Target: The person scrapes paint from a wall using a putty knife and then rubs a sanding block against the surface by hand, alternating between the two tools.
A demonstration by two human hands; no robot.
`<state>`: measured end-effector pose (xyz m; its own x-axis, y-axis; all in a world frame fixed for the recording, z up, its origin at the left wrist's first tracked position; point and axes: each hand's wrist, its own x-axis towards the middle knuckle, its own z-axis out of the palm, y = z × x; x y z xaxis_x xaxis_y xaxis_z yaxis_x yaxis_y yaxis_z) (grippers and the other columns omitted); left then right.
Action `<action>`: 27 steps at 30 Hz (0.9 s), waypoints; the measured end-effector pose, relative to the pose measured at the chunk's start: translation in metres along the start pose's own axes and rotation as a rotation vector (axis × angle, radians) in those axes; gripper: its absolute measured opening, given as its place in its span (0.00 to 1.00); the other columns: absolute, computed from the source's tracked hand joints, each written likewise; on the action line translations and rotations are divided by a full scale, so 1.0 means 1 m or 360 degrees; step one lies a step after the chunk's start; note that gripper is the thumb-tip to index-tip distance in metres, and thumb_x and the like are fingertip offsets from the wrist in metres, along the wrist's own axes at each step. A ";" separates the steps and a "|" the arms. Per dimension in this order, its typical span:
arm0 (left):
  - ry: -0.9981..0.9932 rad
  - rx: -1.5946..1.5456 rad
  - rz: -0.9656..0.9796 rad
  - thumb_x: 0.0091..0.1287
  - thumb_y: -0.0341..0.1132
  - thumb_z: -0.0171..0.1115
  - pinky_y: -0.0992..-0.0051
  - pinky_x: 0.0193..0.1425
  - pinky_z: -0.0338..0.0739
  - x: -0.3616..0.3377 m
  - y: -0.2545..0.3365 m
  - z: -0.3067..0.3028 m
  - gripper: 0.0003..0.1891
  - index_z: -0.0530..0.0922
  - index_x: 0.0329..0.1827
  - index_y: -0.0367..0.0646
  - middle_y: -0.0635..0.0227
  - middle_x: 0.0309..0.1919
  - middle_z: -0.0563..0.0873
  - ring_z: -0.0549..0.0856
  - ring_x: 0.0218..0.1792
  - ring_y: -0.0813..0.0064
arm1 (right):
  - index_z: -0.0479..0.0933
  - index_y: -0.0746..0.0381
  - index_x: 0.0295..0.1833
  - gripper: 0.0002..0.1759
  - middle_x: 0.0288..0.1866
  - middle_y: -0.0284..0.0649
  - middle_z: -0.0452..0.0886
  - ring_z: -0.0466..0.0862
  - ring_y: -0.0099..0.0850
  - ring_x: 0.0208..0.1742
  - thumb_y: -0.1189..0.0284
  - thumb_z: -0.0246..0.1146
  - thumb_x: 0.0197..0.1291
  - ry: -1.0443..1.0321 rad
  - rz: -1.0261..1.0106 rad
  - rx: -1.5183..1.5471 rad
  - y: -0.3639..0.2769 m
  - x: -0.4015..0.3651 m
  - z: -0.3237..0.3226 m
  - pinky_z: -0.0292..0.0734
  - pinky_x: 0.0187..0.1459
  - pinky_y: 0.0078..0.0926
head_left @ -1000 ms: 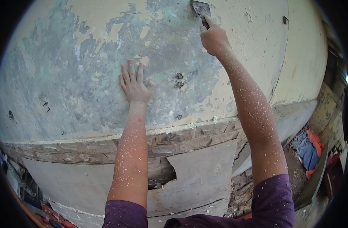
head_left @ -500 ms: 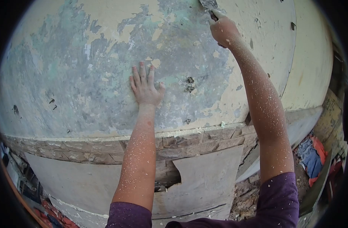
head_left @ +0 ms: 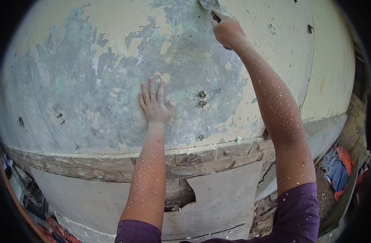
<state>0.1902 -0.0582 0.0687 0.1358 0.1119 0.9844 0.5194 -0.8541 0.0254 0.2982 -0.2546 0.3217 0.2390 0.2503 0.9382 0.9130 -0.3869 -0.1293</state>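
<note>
Up at the top of the head view, my right hand [head_left: 229, 32] is wrapped round the handle of a paint scraper [head_left: 210, 5]. The scraper's flat metal blade lies against the wall [head_left: 120, 93], and its far end is cut off by the frame's top edge. My left hand [head_left: 157, 107] rests flat on the wall lower down, fingers spread, holding nothing. Cream paint is patchy here, with bare grey and greenish areas between. Pale flakes and dust speckle both forearms.
Bolts or plugs [head_left: 201, 99] stick out of the wall right of my left hand, with screws [head_left: 61, 118] further left. A brick ledge [head_left: 201, 158] runs below, above a board with a broken hole [head_left: 180, 196]. Blue and red cloth [head_left: 337, 170] lies at lower right.
My right hand and the scraper have shifted left and slightly up along the wall. The view has tilted slightly, so the wall and my left hand appear lower; that hand stays flat.
</note>
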 end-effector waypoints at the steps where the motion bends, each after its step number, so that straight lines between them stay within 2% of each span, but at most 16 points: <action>1: 0.0000 0.0017 -0.0003 0.58 0.48 0.56 0.47 0.76 0.39 0.000 0.000 0.000 0.39 0.55 0.75 0.55 0.61 0.77 0.49 0.45 0.77 0.51 | 0.68 0.56 0.68 0.23 0.52 0.53 0.81 0.84 0.46 0.46 0.65 0.52 0.68 -0.0131 0.0070 0.0124 -0.010 0.015 -0.010 0.81 0.48 0.37; 2: -0.0005 -0.0010 0.0001 0.58 0.48 0.55 0.47 0.76 0.39 -0.001 -0.001 -0.001 0.39 0.55 0.75 0.55 0.61 0.77 0.49 0.45 0.77 0.51 | 0.69 0.58 0.67 0.23 0.48 0.53 0.82 0.85 0.45 0.39 0.66 0.51 0.68 -0.0244 0.0194 0.0072 -0.025 0.025 -0.022 0.83 0.42 0.36; 3: -0.0002 -0.0045 0.0002 0.58 0.48 0.55 0.47 0.75 0.39 0.000 0.000 -0.001 0.39 0.55 0.75 0.55 0.61 0.77 0.49 0.45 0.77 0.50 | 0.73 0.62 0.56 0.19 0.34 0.55 0.84 0.86 0.42 0.26 0.75 0.50 0.60 -0.0125 0.0080 0.0153 -0.024 0.048 -0.024 0.82 0.24 0.39; 6: -0.0013 -0.0054 0.0010 0.58 0.48 0.55 0.47 0.76 0.39 0.000 -0.001 -0.001 0.39 0.55 0.75 0.55 0.61 0.77 0.49 0.45 0.77 0.50 | 0.73 0.59 0.59 0.21 0.35 0.55 0.84 0.86 0.43 0.27 0.75 0.49 0.60 -0.0220 0.0244 0.0080 -0.029 0.069 -0.023 0.81 0.23 0.39; 8: -0.0007 -0.0055 0.0000 0.58 0.47 0.55 0.47 0.76 0.39 0.000 0.000 0.000 0.38 0.55 0.75 0.55 0.61 0.77 0.49 0.44 0.77 0.51 | 0.75 0.62 0.56 0.19 0.35 0.55 0.84 0.86 0.43 0.27 0.75 0.50 0.60 -0.0196 0.0231 0.0073 -0.029 0.054 -0.022 0.80 0.23 0.39; 10: -0.0014 -0.0065 -0.0005 0.58 0.47 0.55 0.48 0.76 0.39 -0.001 -0.002 -0.002 0.38 0.56 0.74 0.56 0.62 0.77 0.49 0.44 0.77 0.51 | 0.69 0.58 0.66 0.22 0.42 0.52 0.83 0.85 0.40 0.30 0.66 0.51 0.68 -0.0319 0.0203 0.0008 -0.028 0.013 -0.018 0.84 0.32 0.33; 11: -0.0041 -0.0064 -0.0020 0.58 0.47 0.55 0.48 0.76 0.39 -0.002 -0.001 -0.003 0.38 0.55 0.75 0.56 0.62 0.77 0.49 0.44 0.77 0.51 | 0.69 0.58 0.66 0.22 0.42 0.52 0.83 0.85 0.40 0.30 0.66 0.51 0.68 -0.0332 0.0206 -0.0006 -0.015 0.000 -0.002 0.84 0.32 0.33; 13: -0.0031 -0.0081 -0.0032 0.58 0.47 0.55 0.48 0.76 0.39 0.002 0.001 -0.002 0.38 0.55 0.75 0.56 0.62 0.77 0.48 0.44 0.77 0.51 | 0.69 0.59 0.66 0.23 0.38 0.51 0.82 0.84 0.36 0.25 0.67 0.52 0.67 0.0362 -0.0468 -0.0349 0.011 -0.012 0.025 0.83 0.28 0.31; 14: -0.0031 -0.0079 -0.0037 0.58 0.47 0.55 0.48 0.76 0.39 0.000 0.001 -0.001 0.38 0.55 0.75 0.56 0.62 0.77 0.48 0.44 0.77 0.51 | 0.69 0.59 0.66 0.23 0.38 0.51 0.82 0.84 0.36 0.25 0.67 0.52 0.67 0.0374 -0.0475 -0.0360 -0.004 -0.009 0.011 0.83 0.28 0.31; 16: -0.0033 -0.0071 -0.0046 0.58 0.47 0.56 0.49 0.76 0.39 0.001 0.000 0.000 0.38 0.55 0.75 0.57 0.63 0.77 0.48 0.44 0.77 0.52 | 0.67 0.58 0.68 0.25 0.42 0.52 0.83 0.85 0.41 0.31 0.67 0.53 0.66 -0.0324 0.0199 0.0132 -0.047 -0.002 -0.023 0.83 0.35 0.36; 17: -0.0025 -0.0070 -0.0041 0.58 0.47 0.56 0.49 0.76 0.39 0.001 0.000 -0.001 0.38 0.55 0.75 0.57 0.63 0.77 0.48 0.44 0.77 0.52 | 0.69 0.59 0.64 0.24 0.41 0.54 0.83 0.86 0.42 0.29 0.75 0.50 0.61 -0.0135 0.0063 0.0072 -0.040 0.020 -0.009 0.82 0.27 0.33; 18: -0.0023 -0.0066 -0.0034 0.58 0.47 0.56 0.49 0.76 0.38 -0.001 0.000 -0.002 0.38 0.56 0.75 0.57 0.63 0.77 0.48 0.44 0.77 0.53 | 0.69 0.59 0.64 0.24 0.41 0.54 0.83 0.86 0.42 0.29 0.75 0.50 0.61 -0.0143 0.0066 0.0077 -0.022 0.051 0.012 0.82 0.27 0.33; 20: -0.0032 -0.0079 -0.0038 0.59 0.47 0.55 0.49 0.76 0.39 0.000 -0.001 -0.002 0.38 0.56 0.74 0.57 0.63 0.77 0.49 0.44 0.77 0.53 | 0.78 0.66 0.49 0.15 0.35 0.56 0.84 0.86 0.44 0.27 0.75 0.51 0.59 -0.0077 -0.0143 -0.0370 0.009 0.103 0.043 0.80 0.23 0.41; 21: -0.0041 -0.0098 -0.0032 0.59 0.48 0.55 0.48 0.76 0.39 -0.001 -0.002 -0.002 0.37 0.56 0.74 0.57 0.63 0.77 0.49 0.44 0.77 0.53 | 0.69 0.59 0.65 0.24 0.40 0.54 0.83 0.86 0.42 0.30 0.75 0.50 0.61 -0.0160 0.0168 -0.0040 -0.029 0.059 0.013 0.82 0.28 0.35; 25: -0.0058 -0.0112 -0.0039 0.59 0.48 0.55 0.48 0.76 0.39 -0.006 -0.001 -0.002 0.37 0.56 0.74 0.57 0.63 0.77 0.49 0.45 0.77 0.53 | 0.69 0.60 0.64 0.24 0.39 0.54 0.83 0.86 0.41 0.33 0.75 0.51 0.60 -0.0157 -0.0180 -0.0156 -0.025 0.003 0.008 0.82 0.33 0.40; 27: -0.0016 -0.0111 -0.0038 0.59 0.48 0.55 0.48 0.76 0.39 -0.001 -0.002 0.000 0.37 0.56 0.74 0.57 0.63 0.77 0.50 0.45 0.77 0.53 | 0.70 0.60 0.63 0.23 0.40 0.54 0.84 0.86 0.43 0.37 0.74 0.51 0.61 0.0174 -0.0272 -0.0221 -0.025 -0.004 0.017 0.82 0.40 0.43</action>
<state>0.1889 -0.0572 0.0673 0.1326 0.1372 0.9816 0.4624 -0.8846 0.0612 0.2797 -0.2305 0.3162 0.0407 0.2282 0.9728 0.8811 -0.4673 0.0728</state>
